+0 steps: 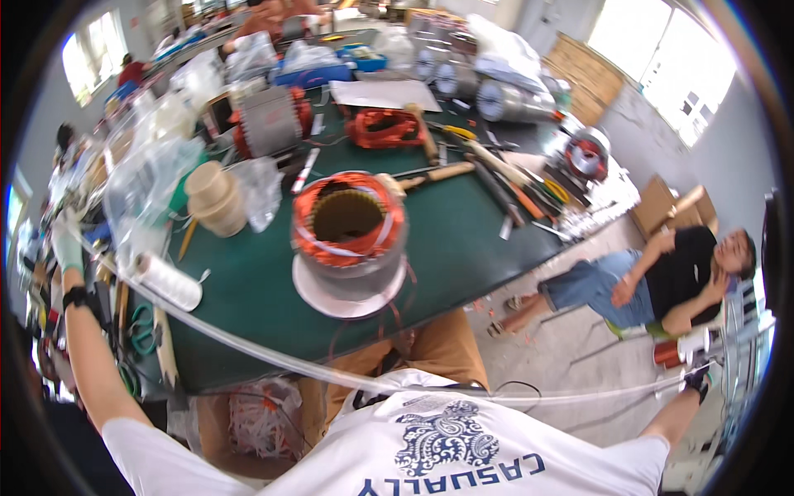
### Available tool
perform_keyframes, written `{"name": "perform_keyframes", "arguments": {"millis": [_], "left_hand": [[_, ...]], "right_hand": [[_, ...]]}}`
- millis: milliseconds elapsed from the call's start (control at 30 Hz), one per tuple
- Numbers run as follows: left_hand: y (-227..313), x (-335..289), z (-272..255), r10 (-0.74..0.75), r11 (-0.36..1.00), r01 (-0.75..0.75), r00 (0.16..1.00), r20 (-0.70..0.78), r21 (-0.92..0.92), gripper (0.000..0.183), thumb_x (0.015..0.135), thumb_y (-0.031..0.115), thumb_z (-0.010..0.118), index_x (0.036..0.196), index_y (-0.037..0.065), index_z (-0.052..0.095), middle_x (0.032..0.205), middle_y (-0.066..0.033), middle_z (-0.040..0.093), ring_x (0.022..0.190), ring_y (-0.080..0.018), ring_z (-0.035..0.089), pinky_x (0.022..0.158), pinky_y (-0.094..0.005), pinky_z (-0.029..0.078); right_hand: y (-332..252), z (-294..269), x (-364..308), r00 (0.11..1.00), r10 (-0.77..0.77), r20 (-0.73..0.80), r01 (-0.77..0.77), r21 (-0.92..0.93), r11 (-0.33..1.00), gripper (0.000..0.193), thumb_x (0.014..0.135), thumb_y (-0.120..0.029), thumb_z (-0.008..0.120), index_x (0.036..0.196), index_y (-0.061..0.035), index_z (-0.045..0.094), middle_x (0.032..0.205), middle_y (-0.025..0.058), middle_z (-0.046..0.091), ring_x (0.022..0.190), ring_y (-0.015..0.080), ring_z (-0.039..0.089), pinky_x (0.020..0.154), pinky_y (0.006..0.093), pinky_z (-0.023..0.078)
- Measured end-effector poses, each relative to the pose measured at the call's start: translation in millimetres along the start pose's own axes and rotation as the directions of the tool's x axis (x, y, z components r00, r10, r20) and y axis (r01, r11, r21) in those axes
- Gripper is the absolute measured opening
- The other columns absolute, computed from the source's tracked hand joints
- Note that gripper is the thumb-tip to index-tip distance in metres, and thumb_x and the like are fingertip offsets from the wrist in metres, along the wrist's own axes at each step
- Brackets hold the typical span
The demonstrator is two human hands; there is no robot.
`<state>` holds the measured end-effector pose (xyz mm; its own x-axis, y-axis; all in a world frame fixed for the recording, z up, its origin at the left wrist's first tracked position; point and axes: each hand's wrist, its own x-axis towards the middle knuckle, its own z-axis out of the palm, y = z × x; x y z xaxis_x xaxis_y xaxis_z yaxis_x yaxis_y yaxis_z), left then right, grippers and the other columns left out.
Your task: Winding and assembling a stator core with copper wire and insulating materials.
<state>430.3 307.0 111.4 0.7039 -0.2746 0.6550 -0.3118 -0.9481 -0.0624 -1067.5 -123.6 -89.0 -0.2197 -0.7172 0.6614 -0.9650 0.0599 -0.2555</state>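
A long translucent white strip [248, 351] stretches in a sagging curve across my front, from one outspread arm to the other. At the far left edge my left hand [66, 241], in a pale glove, is closed on one end of it. Out at the right, beyond the table, my right hand [700, 382] in a dark glove grips the other end; its fingers are small and partly blurred. In front of me a motor stator [351, 227] with orange-red windings stands upright on a white round base [347, 298]. Whether the strip is flat or a tube I cannot tell.
The green table [447, 248] holds a white thread spool [169, 283], green-handled scissors [143, 331], stacked beige cups [213, 198], another stator [269, 124] and several hand tools [504, 186]. A seated person [662, 277] is at the right. A box of scraps [260, 426] sits below.
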Motion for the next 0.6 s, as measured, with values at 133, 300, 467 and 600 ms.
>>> {"name": "perform_keyframes", "arguments": {"millis": [133,300,467,600], "left_hand": [[148.6,-137.4,1.2,0.11,0.332,0.17,0.97,0.217,-0.928,0.044,0.105,0.022,0.047,0.141,-0.001,0.053,0.13,-0.0092,0.061,0.097,-0.0191,0.061,0.086,-0.0323,0.053],[182.6,-242.9,-149.2,0.135,0.079,-0.026,0.991,-0.015,-0.997,0.047,0.105,0.022,0.048,0.145,-0.003,0.049,0.128,-0.0122,0.062,0.094,-0.0111,0.059,0.079,-0.0262,0.05],[221.9,-346.2,-136.8,0.282,0.361,0.267,0.882,0.378,-0.893,0.037,0.107,0.026,0.045,0.123,-0.003,0.063,0.073,-0.0001,0.057,0.054,-0.0018,0.041,0.054,-0.0184,0.035],[226.4,-386.9,-145.0,0.137,0.47,0.36,0.872,0.47,-0.806,0.04,0.106,0.032,0.045,0.118,-0.001,0.064,0.07,0.0031,0.051,0.056,-0.0018,0.042,0.049,-0.018,0.024]], "right_hand": [[21.0,-70.6,40.3,0.974,-0.213,-0.077,0.225,0.221,0.949,0.035,0.095,-0.004,0.053,0.13,-0.0012,0.057,0.116,0.0065,0.065,0.104,0.0162,0.062,0.09,0.0258,0.051],[-380.1,132.2,-7.3,0.637,-0.175,0.751,-0.734,0.66,0.16,0.04,0.099,-0.014,0.058,0.135,0.0031,0.054,0.117,0.0117,0.066,0.092,0.0154,0.063,0.079,0.0259,0.052],[-538.1,226.6,48.4,0.729,-0.336,0.596,-0.194,0.65,0.734,0.026,0.093,-0.019,0.061,0.112,-0.0027,0.071,0.083,0.0136,0.069,0.073,0.0262,0.066,0.069,0.0346,0.053],[-615.5,284.9,96.8,0.72,-0.379,0.581,0.348,0.17,0.922,0.029,0.089,-0.02,0.061,0.115,-0.0115,0.071,0.11,0.0193,0.071,0.105,0.0372,0.067,0.092,0.0451,0.053]]}}
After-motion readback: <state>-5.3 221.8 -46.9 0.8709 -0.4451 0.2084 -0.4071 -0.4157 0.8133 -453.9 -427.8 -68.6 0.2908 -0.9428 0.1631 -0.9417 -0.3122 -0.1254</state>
